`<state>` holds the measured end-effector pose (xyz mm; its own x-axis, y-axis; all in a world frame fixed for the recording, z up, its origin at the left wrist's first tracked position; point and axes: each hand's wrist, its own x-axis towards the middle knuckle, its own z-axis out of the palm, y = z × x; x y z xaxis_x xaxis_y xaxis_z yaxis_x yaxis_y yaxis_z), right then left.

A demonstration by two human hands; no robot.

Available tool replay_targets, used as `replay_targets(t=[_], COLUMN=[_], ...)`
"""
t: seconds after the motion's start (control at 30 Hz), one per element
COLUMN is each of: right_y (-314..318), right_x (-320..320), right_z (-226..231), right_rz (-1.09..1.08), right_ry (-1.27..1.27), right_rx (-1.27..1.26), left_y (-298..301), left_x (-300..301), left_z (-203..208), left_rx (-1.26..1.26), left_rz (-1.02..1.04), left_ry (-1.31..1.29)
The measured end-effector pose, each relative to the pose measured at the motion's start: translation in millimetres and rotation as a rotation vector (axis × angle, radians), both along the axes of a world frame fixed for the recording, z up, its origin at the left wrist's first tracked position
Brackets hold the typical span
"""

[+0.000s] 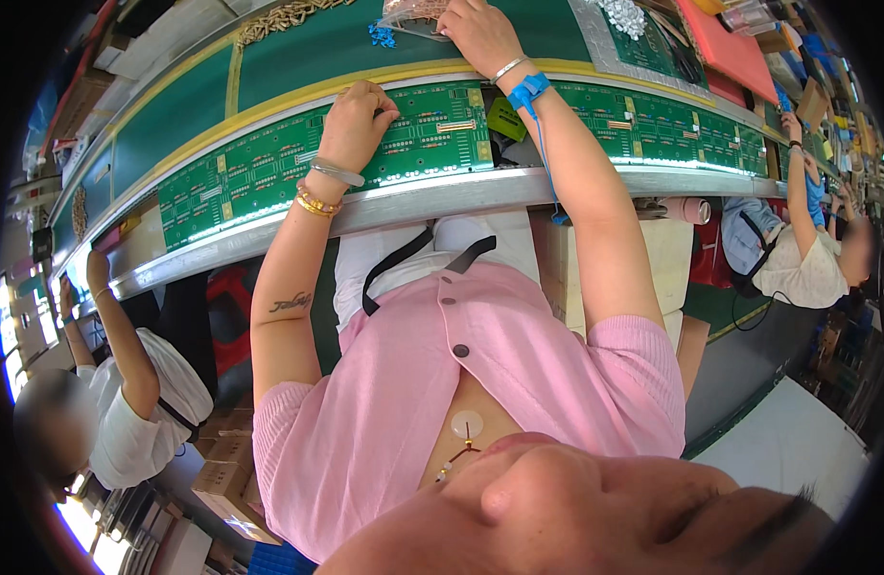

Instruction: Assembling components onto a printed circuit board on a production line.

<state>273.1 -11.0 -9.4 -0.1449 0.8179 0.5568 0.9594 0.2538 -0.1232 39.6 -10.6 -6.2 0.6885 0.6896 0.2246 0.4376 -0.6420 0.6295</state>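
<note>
My left hand [359, 123] is over a long green circuit board [260, 172], thumb and fingers drawn together in a pinch; whatever they hold is too small to make out. Farther off, my right hand [482, 36] is at the edge of a clear plastic bag [413, 17] of small copper-coloured parts. Its fingers are bent together at the bag, and what is between them is hidden. A blue wrist strap [528, 91] with a cord is on my right wrist. Small blue parts [382, 35] lie left of the bag.
A second green board [653, 134] lies to the right, with a bright green object [505, 119] between the boards. A metal rail [442, 189] runs along the near side. Tan parts [289, 19] and white parts [626, 17] lie at the back. Co-workers sit on both sides.
</note>
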Motion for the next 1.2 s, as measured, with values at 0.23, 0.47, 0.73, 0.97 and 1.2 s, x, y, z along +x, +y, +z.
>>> replay_targets(t=[0.23, 0.47, 0.73, 0.97, 1.2], right_y=[-3.3, -23.6, -64.1, -82.8, -88.0], right_x=[-3.4, -16.7, -18.4, -25.2, -25.7], right_z=[5.2, 20.8, 12.0, 5.2, 4.6], right_rz=[0.033, -0.059, 0.138, 0.145, 0.106], right_ry=[0.165, 0.642, 0.880, 1.048, 1.116], right_rx=[0.097, -0.219, -0.521, -0.466, -0.491], left_y=[-5.1, -6.1, 38.6, 87.2, 84.4], left_x=[7.6, 2.7, 10.5, 38.4, 31.3], left_z=[2.2, 1.2, 11.0, -17.3, -11.4], left_rx=[0.040, 0.076, 0.017, 0.274, 0.180], left_rz=[0.021, 0.001, 0.043, 0.207, 0.122], left_ry=[0.008, 0.009, -0.018, 0.031, -0.034])
